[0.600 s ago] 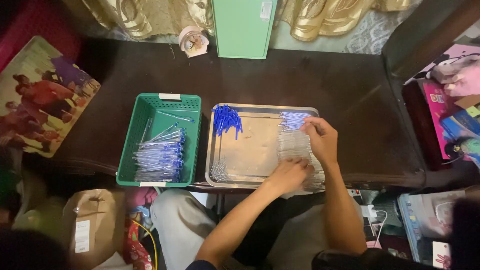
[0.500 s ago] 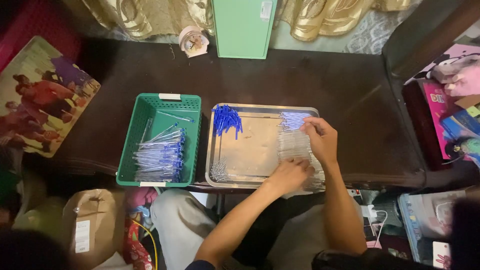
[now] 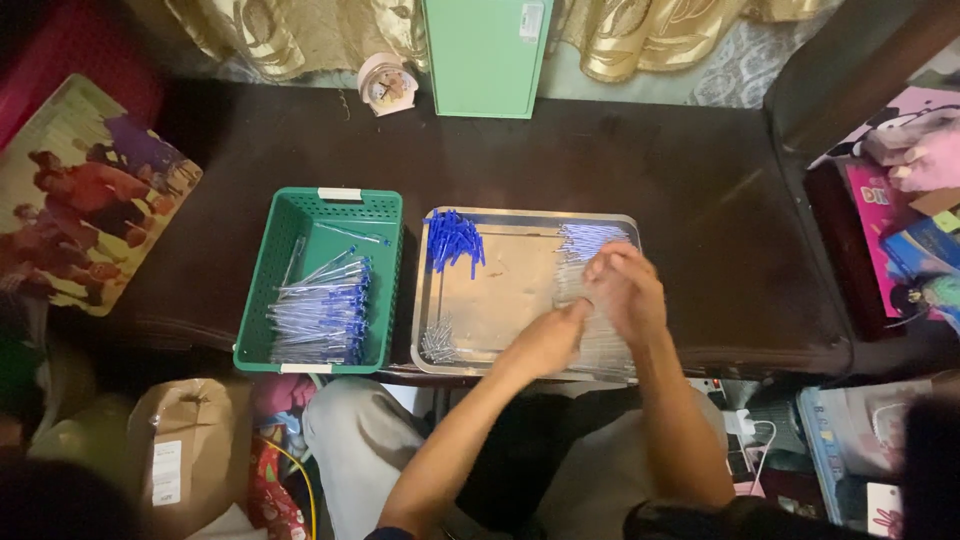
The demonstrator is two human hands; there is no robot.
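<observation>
Since a moment ago the right hand [image 3: 625, 290] has slid in from the tray's right rim toward the left hand [image 3: 548, 340], so the two now sit almost touching over the right half of the metal tray [image 3: 500, 300]. Both are blurred; the right hand's fingers look loosely curled over the clear pen barrels [image 3: 600, 340] heaped along the tray's right side, and the left hand rests at the near right part of the tray with its fingers bent down into the same heap, but I cannot tell whether either one actually pinches a barrel. At the tray's far left corner lies a bunch of blue caps [image 3: 453, 240], at its far right corner a small cluster of blue-tipped pieces [image 3: 590, 238], and at its near left corner a little pile of thin silvery parts [image 3: 438, 342]. The middle of the tray is bare metal. Just beside the tray's left edge stands a green plastic basket [image 3: 320, 210] with assembled blue pens [image 3: 322, 315] stacked toward its near end. Both stand at the near edge of the dark bench [image 3: 700, 200], which runs open behind the tray and off to its right. At the far edge stand a pale green box [image 3: 485, 55] and a small round clock [image 3: 385, 85].
</observation>
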